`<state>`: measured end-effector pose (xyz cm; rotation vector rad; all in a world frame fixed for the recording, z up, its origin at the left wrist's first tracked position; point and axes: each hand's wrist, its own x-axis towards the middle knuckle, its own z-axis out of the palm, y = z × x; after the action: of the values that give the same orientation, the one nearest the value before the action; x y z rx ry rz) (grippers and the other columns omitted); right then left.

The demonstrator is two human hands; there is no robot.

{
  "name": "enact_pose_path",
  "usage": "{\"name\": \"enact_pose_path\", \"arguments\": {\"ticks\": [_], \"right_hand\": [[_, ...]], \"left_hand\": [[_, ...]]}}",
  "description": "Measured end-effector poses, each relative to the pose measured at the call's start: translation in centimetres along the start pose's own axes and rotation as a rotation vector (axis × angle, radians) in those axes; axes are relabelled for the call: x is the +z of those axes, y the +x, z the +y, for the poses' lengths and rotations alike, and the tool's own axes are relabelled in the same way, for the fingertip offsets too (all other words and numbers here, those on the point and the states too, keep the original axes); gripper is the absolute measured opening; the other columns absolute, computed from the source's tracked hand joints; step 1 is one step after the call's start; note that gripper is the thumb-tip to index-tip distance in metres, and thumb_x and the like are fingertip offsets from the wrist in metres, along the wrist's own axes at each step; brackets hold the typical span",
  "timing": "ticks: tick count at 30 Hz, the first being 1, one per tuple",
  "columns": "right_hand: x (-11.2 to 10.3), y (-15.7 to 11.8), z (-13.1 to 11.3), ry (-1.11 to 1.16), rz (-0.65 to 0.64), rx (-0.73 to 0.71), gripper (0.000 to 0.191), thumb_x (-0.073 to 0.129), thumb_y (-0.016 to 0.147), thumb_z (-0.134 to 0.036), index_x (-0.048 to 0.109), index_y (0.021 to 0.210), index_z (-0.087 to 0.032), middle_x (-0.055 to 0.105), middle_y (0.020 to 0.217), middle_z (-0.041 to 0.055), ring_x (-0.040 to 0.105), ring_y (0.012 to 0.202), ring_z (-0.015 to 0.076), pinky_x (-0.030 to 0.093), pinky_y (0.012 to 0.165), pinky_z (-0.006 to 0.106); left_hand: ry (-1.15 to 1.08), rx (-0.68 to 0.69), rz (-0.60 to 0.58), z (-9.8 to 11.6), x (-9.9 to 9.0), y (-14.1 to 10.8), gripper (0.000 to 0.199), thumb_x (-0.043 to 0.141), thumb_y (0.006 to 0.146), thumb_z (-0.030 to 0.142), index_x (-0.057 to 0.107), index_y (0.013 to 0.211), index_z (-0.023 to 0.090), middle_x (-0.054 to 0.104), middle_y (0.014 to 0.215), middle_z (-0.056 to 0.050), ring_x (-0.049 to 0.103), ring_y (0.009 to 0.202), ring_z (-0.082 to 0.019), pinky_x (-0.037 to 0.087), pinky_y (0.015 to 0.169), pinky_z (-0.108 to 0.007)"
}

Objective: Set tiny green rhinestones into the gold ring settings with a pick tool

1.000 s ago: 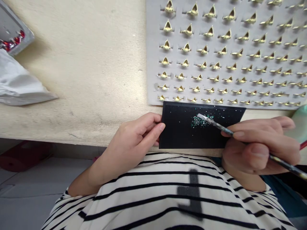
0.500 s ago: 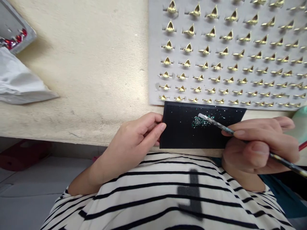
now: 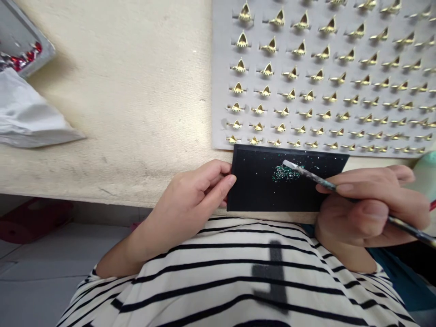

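My left hand [image 3: 194, 195] pinches the left edge of a flat black tray [image 3: 252, 190] at the table's front edge. Tiny green and white sparkling stones [image 3: 284, 173] lie in a cluster on the tray, with a few scattered around. In my right hand [image 3: 374, 204] is a slim dark pen-like stick [image 3: 316, 179] with a pale, blunt tip. That tip hovers over or touches the upper part of the cluster; I cannot tell which. Just beyond the tray, rows of gold-coloured rings [image 3: 267, 69] with pointed, hollow tops stand in a light grey board [image 3: 221, 91].
A grey tray [image 3: 41, 56] with red and silvery gems stands at the far left, beside a crumpled white sheet [image 3: 30, 113]. At the right edge is a pale green, rounded container [image 3: 425, 177], partly hidden by my right hand. Below the table, a dark red object [image 3: 34, 220] shows.
My right hand has shifted very slightly to the right, and the stick's tip with it. The left hand and the black tray stay in place.
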<state>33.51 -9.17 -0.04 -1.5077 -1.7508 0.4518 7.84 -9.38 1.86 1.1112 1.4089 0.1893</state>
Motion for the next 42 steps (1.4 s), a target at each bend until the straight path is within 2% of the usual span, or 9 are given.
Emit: {"name": "enact_pose_path", "arguments": {"ticks": [3,7,11,12,18,28,42], "right_hand": [[0.3,0.4,-0.2,0.080,0.006,-0.070,0.025,0.042,0.094,-0.036,0.067,0.091,-0.032,0.065,0.064,-0.0105,0.064,0.061,0.0110,0.027,0.067,0.041],[0.6,0.6,-0.6,0.056,-0.062,-0.018,0.027,0.047,0.093,-0.037,0.065,0.112,-0.042,0.070,0.075,-0.0100,0.067,0.070,0.0117,0.034,0.066,0.040],[1.7,0.7,-0.8,-0.028,0.110,-0.097,0.024,0.050,0.092,-0.040,0.071,0.103,-0.037,0.071,0.070,-0.0085,0.066,0.066,0.0124,0.034,0.067,0.039],[2.0,0.7,-0.9,-0.039,0.120,-0.086,0.023,0.051,0.091,-0.039,0.071,0.101,-0.036,0.072,0.071,-0.0083,0.067,0.067,0.0135,0.036,0.069,0.040],[2.3,0.8,-1.6,-0.058,0.058,0.016,0.022,0.056,0.087,-0.032,0.071,0.101,-0.037,0.075,0.079,-0.0094,0.068,0.071,0.0155,0.039,0.079,0.042],[2.0,0.6,-1.8,-0.045,0.007,0.060,0.022,0.056,0.087,-0.028,0.071,0.103,-0.035,0.076,0.085,-0.0098,0.069,0.077,0.0135,0.039,0.087,0.040],[2.0,0.7,-1.9,-0.047,-0.012,0.060,0.022,0.057,0.087,-0.025,0.072,0.101,-0.033,0.076,0.086,-0.0082,0.070,0.078,0.0138,0.041,0.086,0.039]], "left_hand": [[-0.011,0.003,-0.007,0.0,0.0,0.0,0.019,0.049,0.100,0.041,0.058,0.094,0.026,0.064,0.064,0.007,0.069,0.061,-0.011,0.052,0.060,-0.021],[-0.025,0.019,-0.009,0.0,0.0,0.1,0.018,0.049,0.100,0.040,0.059,0.094,0.026,0.064,0.064,0.007,0.068,0.061,-0.010,0.053,0.061,-0.019],[-0.028,0.009,-0.020,-0.1,0.0,0.1,0.017,0.049,0.101,0.039,0.058,0.095,0.027,0.064,0.064,0.008,0.068,0.062,-0.008,0.051,0.061,-0.016],[-0.030,0.006,-0.024,-0.1,0.0,0.1,0.017,0.049,0.101,0.039,0.058,0.095,0.027,0.064,0.064,0.009,0.069,0.063,-0.008,0.051,0.061,-0.016],[-0.029,0.010,-0.022,-0.2,0.0,0.0,0.016,0.050,0.101,0.039,0.057,0.094,0.027,0.062,0.064,0.010,0.068,0.063,-0.006,0.050,0.061,-0.015],[-0.046,0.013,-0.030,-0.2,0.0,0.1,0.018,0.049,0.101,0.040,0.058,0.093,0.026,0.063,0.064,0.010,0.067,0.061,-0.005,0.051,0.062,-0.012],[-0.030,0.024,-0.021,-0.2,0.1,0.1,0.016,0.050,0.101,0.038,0.058,0.093,0.026,0.062,0.063,0.010,0.067,0.061,-0.003,0.049,0.062,-0.008]]}}
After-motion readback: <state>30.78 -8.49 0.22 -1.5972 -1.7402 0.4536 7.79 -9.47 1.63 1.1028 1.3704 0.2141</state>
